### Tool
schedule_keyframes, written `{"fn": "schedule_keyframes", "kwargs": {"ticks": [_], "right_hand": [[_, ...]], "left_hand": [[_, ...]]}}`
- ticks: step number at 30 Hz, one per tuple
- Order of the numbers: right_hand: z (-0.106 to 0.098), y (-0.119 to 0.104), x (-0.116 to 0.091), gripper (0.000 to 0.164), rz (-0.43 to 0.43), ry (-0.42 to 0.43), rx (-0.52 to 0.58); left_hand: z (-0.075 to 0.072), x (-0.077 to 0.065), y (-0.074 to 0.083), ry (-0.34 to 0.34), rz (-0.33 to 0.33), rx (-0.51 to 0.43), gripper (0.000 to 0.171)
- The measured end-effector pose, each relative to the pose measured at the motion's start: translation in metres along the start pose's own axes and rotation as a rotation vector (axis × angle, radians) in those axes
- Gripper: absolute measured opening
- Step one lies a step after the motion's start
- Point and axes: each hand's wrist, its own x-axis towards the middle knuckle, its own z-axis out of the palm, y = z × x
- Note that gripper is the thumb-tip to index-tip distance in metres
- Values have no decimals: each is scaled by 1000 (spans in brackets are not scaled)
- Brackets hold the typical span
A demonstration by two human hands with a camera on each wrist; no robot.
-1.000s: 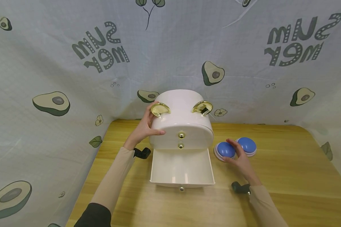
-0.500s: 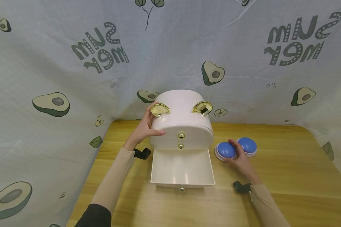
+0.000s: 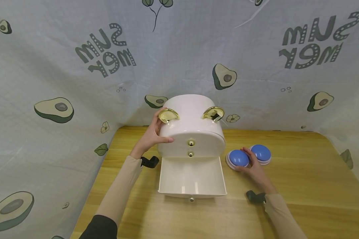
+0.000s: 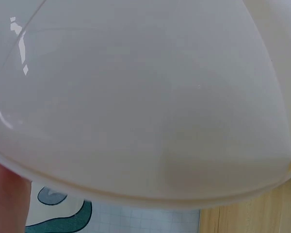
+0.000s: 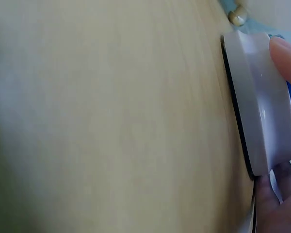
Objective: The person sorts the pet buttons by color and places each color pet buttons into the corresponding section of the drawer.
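In the head view, a glossy white storage box (image 3: 191, 116) with gold ears and round gold knobs stands at the table's middle back. Its lowest drawer (image 3: 192, 176) is pulled out toward me. My left hand (image 3: 151, 136) holds the box's left side, thumb on the front, fingers partly hidden behind the left ear. To the right of the box, my right hand (image 3: 255, 171) grips a blue-topped push button (image 3: 238, 158) with a white base. In the right wrist view, the thumb (image 5: 286, 60) and fingers lie on opposite sides of that button's white rim (image 5: 266, 107).
A second blue push button (image 3: 261, 153) sits just right of the gripped one. The wooden table (image 3: 305, 186) reaches a printed curtain (image 3: 179, 66) at the back. Dark wrist mounts (image 3: 150, 162) are strapped to both wrists.
My right hand and the push button it grips have shifted very slightly to the right, within a general slight shift of the view. The left hand and the box stay in place.
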Motion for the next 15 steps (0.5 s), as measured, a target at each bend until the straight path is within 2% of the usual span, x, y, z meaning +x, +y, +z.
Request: {"fn": "schedule_keyframes", "kwargs": {"ticks": [3, 7, 12, 15], "right_hand": [[0, -2, -1, 92, 13, 8, 15], [-1, -1, -4, 88, -15, 24, 36], [-4, -7, -11, 82, -103, 55, 46], [-6, -19, -16, 79, -167, 56, 120]], "left_hand": [[0, 1, -1, 1, 0, 7, 109], [0, 1, -1, 2, -4, 10, 109], [1, 0, 1, 8, -8, 1, 111], [1, 0, 2, 10, -5, -5, 113]]}}
